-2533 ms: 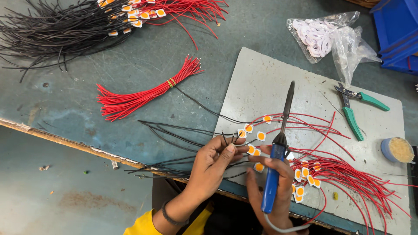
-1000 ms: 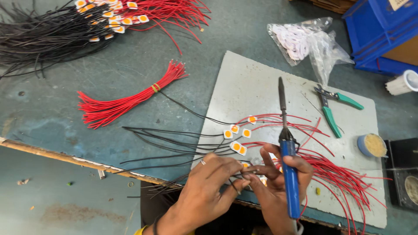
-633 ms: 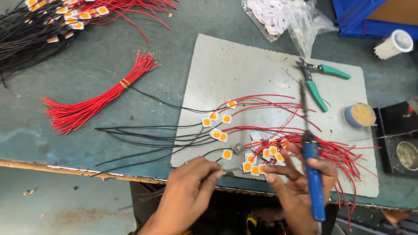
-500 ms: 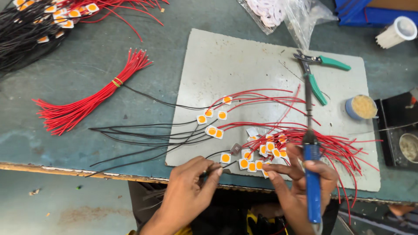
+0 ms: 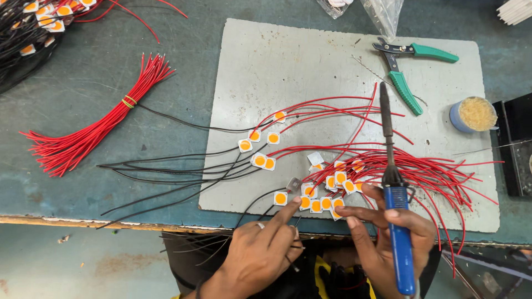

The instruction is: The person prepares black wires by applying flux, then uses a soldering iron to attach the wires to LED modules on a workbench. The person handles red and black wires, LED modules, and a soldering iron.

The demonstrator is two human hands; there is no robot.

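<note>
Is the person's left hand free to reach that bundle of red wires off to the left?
Probably yes: the left hand holds only thin black wire, and bare tabletop lies between it and the red wire bundle.

an electronics assembly workshop: scuffed workbench [image 5: 111,83], soldering iron [image 5: 394,205], wire cutters [image 5: 407,66], bundled red wires [image 5: 94,130]
</note>
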